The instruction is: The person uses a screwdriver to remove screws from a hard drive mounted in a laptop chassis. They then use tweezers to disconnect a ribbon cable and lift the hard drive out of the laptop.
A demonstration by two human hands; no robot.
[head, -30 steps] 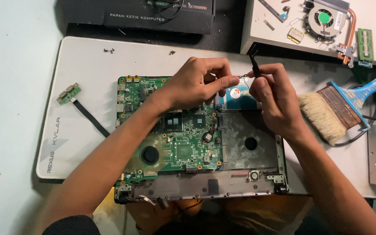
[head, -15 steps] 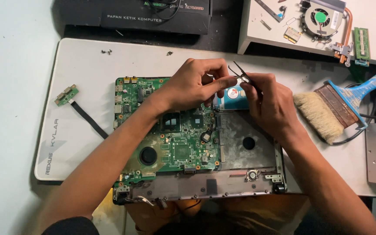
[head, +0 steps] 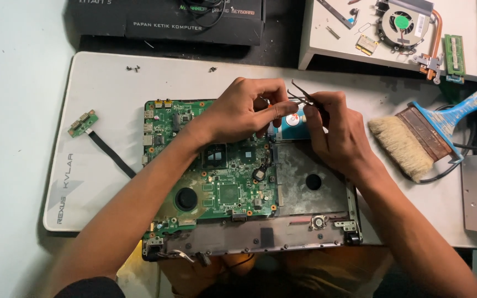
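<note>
Right at the back edge of the opened laptop chassis point(head: 310, 182), both hands meet over one small spot. The right hand point(head: 335, 135) pinches a pair of dark tweezers point(head: 303, 98), whose long axis runs from its fingers up and leftward, tips slanting toward the left hand point(head: 247, 113). That left hand is curled, thumb and forefinger pressed together near the tweezer shaft, though whether it grips anything small cannot be told. Just beneath and between them lies the blue-and-white hard drive point(head: 292, 122), mostly covered by both hands, so its outline and connector side stay hidden. It sits beside the green motherboard point(head: 222, 182), to that board's right. The right hand is the nearer one to the drive. Well apart on the table point(head: 111, 83), a wide paintbrush point(head: 409, 140) lies to the right; a cooling fan point(head: 401, 25) rests farther back.
</note>
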